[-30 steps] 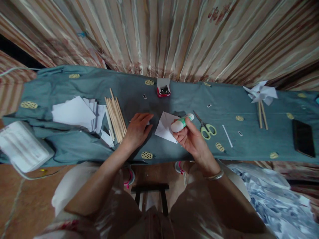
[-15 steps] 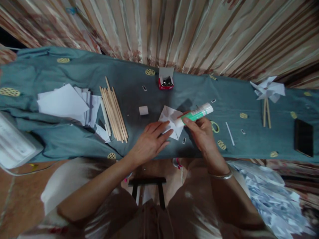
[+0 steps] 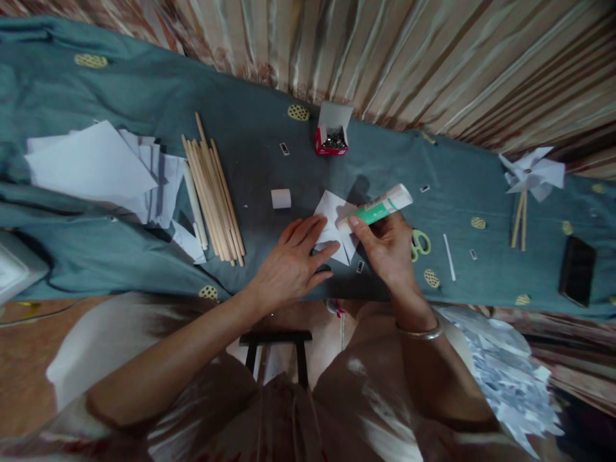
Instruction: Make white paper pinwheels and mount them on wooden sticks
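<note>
In the middle of the table lies a small square of white paper (image 3: pixel 328 206) with cut or folded lines running to its centre. My left hand (image 3: pixel 294 260) rests on its left edge, fingers spread and flat. A white and green glue stick (image 3: pixel 378 208) is gripped in my right hand (image 3: pixel 389 247), slanted, with its lower end at the paper's centre. Whether the tip presses on the sheet is hard to make out. A short white cylinder (image 3: pixel 281 198), like a cap, lies left of the paper. Green-handled scissors (image 3: pixel 420 244) lie partly hidden beside my right hand.
Wooden sticks (image 3: pixel 216 205) and a stack of white paper (image 3: pixel 91 167) lie to the left. An open red box (image 3: pixel 331 140) of small metal pieces stands behind. At right are a paper pinwheel (image 3: pixel 532 172), a white strip (image 3: pixel 449 256) and a dark phone-like slab (image 3: pixel 577 271).
The whole view has shifted and tilted slightly. My right hand still holds the glue stick at the paper's centre, and my left hand stays on the paper.
</note>
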`<state>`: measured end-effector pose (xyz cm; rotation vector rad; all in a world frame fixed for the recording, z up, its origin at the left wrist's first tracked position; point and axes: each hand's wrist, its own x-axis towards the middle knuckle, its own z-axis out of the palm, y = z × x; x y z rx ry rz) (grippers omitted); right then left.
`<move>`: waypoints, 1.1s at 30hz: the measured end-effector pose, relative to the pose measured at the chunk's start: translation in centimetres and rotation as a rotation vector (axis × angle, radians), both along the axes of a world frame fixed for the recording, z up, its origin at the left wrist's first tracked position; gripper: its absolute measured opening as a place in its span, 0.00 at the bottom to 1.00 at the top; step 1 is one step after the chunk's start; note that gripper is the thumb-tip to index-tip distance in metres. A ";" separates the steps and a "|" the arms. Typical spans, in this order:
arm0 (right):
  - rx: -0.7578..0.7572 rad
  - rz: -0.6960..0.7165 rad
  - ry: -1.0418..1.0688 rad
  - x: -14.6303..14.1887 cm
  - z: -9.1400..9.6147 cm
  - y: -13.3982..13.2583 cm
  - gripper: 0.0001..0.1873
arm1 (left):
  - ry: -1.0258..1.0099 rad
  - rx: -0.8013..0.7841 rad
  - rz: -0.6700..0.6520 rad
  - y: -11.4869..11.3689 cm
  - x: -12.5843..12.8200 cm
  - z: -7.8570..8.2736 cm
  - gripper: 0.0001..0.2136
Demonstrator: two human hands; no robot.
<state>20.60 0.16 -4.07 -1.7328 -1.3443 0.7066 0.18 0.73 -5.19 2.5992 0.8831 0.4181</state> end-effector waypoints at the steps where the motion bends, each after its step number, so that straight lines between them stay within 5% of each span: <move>1: 0.000 0.001 -0.020 0.0 0.0 0.0 0.17 | -0.004 0.002 0.000 0.0 0.0 -0.1 0.23; 19: 0.023 0.028 -0.252 -0.7 0.1 0.2 0.18 | -0.029 0.000 0.005 0.0 0.2 -0.5 0.21; 33: -0.009 0.005 -0.233 -0.9 0.0 0.3 0.20 | -0.053 0.000 0.011 0.0 0.2 -0.5 0.20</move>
